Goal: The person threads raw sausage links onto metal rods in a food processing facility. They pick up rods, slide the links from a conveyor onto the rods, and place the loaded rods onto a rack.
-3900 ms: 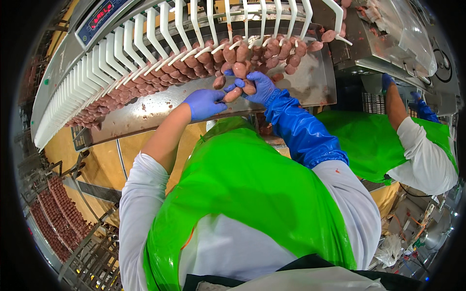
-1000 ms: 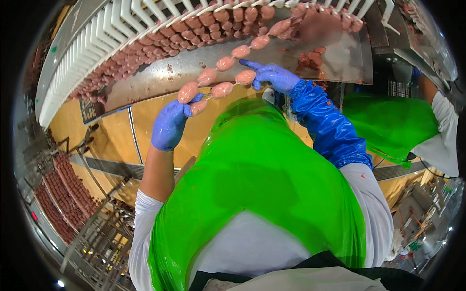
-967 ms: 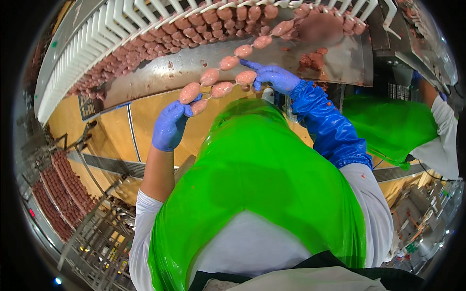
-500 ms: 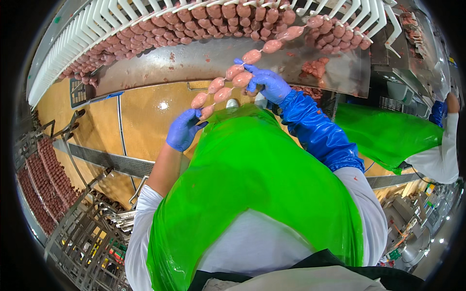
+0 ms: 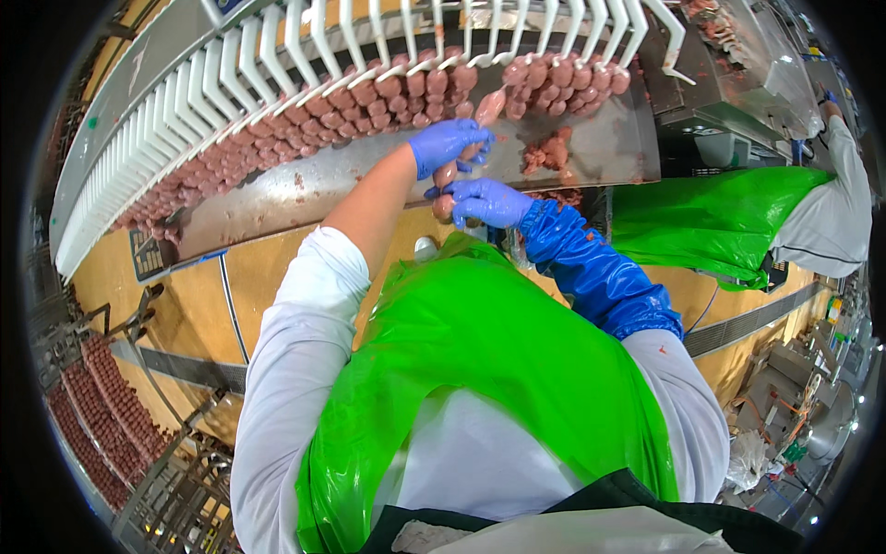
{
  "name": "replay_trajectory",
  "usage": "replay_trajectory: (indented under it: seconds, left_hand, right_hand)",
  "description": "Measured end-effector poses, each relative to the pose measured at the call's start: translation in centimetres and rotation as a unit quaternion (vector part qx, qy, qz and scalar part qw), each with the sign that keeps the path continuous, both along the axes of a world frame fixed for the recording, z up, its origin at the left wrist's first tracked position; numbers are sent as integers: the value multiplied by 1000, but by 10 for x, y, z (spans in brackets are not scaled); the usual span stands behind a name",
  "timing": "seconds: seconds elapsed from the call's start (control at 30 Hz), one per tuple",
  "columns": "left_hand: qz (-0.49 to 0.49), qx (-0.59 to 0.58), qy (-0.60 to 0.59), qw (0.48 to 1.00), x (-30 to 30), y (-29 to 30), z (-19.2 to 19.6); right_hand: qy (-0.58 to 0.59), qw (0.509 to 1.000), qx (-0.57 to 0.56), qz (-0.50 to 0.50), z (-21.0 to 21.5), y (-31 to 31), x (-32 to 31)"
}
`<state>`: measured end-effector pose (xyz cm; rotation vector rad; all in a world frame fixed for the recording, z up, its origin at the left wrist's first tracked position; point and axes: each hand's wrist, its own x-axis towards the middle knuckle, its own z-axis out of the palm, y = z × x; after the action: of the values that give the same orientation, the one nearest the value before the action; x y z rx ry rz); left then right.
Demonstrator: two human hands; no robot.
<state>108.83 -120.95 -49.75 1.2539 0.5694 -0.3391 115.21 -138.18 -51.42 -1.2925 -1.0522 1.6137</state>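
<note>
A string of pink sausage links (image 5: 490, 108) runs down toward me from the row of white hooks (image 5: 466, 42). My left hand (image 5: 445, 148), in a blue glove, is closed around the string just below the uppermost loose link. Right below it, my right hand (image 5: 492, 203) holds the lower part of the string, its fingers curled by a link (image 5: 444, 209) that hangs at its left side. A blue plastic sleeve (image 5: 600, 268) covers my right forearm. Many more linked sausages (image 5: 351, 111) hang in dense loops from the hooks.
Under the hooks lies a metal tray (image 5: 268, 205) with meat scraps (image 5: 549, 152) at its right. A co-worker in a green apron (image 5: 711, 217) stands on the right. At the left, a wheeled rack (image 5: 175, 494) stands near more hanging sausage strings (image 5: 106, 406).
My left hand has moved up and right from the string's low end to grip it near the hooks. My right hand has dropped slightly. The view has shifted.
</note>
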Motion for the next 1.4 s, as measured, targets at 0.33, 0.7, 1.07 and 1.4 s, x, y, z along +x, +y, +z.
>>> replay_trajectory:
  seconds: [0.33,0.7,1.07,1.4]
  left_hand:
    - [27,-10,-162,986,-61,64,143]
    - [-36,254,51,965,-85,111,183]
    - [-13,252,-117,961,-33,6,10]
    - [154,-10,-173,973,16,-36,0]
  right_hand:
    - [-138,975,-55,-162,-28,-81,156]
    - [-471,877,-92,31,-33,-122,268]
    - [-187,981,36,32,-1,-39,151]
    - [-320,934,128,-93,118,26,100]
